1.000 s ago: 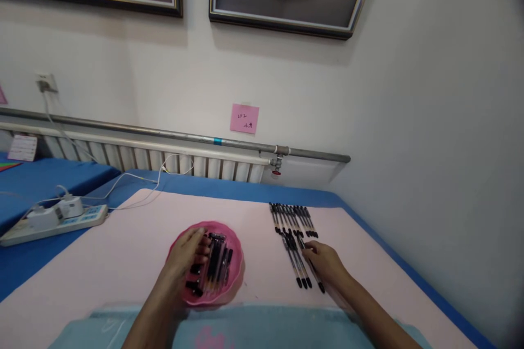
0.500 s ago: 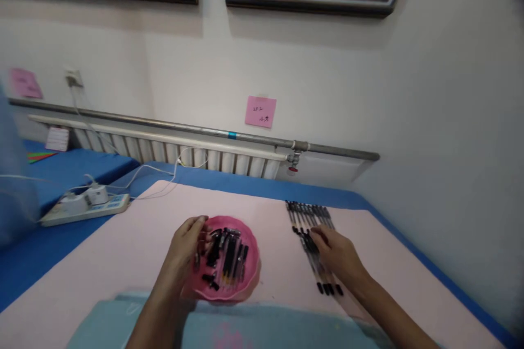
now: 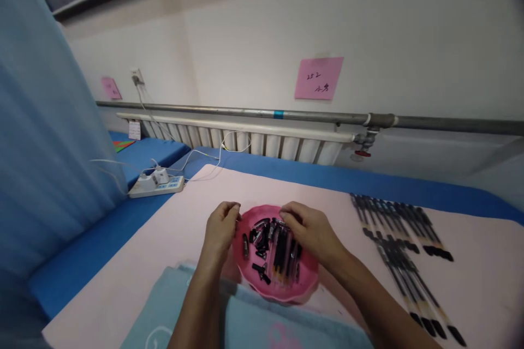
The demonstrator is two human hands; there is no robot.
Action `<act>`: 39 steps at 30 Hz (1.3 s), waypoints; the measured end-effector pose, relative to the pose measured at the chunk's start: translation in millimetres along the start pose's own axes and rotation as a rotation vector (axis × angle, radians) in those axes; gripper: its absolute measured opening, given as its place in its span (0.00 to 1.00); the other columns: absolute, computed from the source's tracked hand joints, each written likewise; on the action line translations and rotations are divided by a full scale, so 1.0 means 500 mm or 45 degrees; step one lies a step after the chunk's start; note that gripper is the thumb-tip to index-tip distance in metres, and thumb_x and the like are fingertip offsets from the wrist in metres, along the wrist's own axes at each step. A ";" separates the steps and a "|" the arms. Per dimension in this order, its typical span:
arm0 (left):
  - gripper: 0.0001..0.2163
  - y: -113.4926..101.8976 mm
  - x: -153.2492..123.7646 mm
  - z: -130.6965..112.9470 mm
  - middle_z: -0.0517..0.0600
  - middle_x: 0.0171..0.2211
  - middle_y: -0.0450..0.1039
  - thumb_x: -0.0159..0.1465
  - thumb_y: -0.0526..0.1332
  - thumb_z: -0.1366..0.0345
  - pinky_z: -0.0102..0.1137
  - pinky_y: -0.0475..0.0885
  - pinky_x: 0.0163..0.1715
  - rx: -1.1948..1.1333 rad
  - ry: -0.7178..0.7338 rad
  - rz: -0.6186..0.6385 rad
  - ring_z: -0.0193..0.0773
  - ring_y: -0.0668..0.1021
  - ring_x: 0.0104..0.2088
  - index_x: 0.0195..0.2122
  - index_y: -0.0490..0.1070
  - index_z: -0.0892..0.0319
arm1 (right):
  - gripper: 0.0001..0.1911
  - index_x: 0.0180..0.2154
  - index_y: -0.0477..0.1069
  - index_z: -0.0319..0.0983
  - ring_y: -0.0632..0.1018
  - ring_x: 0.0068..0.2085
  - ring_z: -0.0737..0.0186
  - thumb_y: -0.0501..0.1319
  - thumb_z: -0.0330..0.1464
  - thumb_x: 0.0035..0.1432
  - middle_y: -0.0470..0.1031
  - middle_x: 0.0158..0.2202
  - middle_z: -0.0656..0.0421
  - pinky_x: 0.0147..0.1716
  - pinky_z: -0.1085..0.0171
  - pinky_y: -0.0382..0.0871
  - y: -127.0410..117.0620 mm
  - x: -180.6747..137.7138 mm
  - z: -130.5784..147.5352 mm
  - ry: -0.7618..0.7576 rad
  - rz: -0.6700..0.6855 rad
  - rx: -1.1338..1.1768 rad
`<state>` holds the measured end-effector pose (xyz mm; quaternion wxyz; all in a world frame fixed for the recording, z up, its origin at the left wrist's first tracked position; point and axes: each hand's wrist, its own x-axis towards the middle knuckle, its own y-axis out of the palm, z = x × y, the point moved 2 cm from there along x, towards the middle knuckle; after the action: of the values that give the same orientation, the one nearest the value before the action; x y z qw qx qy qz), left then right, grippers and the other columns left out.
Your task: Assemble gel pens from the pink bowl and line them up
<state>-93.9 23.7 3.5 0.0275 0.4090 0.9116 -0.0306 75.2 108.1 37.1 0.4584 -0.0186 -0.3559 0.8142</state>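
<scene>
A round pink plate (image 3: 241, 262) with a wavy rim holds black pen caps (image 3: 262, 270) and clear pen barrels with black parts (image 3: 280, 251). My left hand (image 3: 223, 226) is at the plate's left rim, thumb and fingers pinched together; whatever they hold is too small to tell. Over the upper right of the plate, my right hand (image 3: 309, 229) has its fingers curled down at the pen parts, and its fingertips are partly hidden. To the right, assembled black-capped pens lie in an upper row (image 3: 395, 218) and a lower group (image 3: 413, 283).
Pink sheeting (image 3: 196, 218) covers the blue table (image 3: 262, 166). A light-blue cloth (image 3: 254, 311) lies at the near edge. At the left are a power strip (image 3: 158, 188) with chargers and cables, and a blue curtain (image 3: 53, 147). Behind stand a radiator (image 3: 257, 144) and pipe.
My right hand has moved left from the lower pen group to the plate, leaving those pens lying there. My left hand stays by the plate's left rim. The view has turned and shifted.
</scene>
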 end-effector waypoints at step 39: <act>0.07 0.116 -0.068 0.019 0.60 0.26 0.76 0.50 0.57 0.69 0.35 0.62 0.28 1.290 0.139 0.501 0.50 0.76 0.28 0.25 0.75 0.60 | 0.11 0.22 0.71 0.40 0.70 0.26 0.64 0.53 0.23 0.46 0.73 0.23 0.60 0.26 0.67 0.56 -0.017 0.007 -0.047 -0.098 0.228 -0.414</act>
<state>-27.8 35.8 -5.6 -0.2150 0.5349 0.6892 -0.4390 87.7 126.9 25.5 0.3613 -0.0928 -0.4968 0.7836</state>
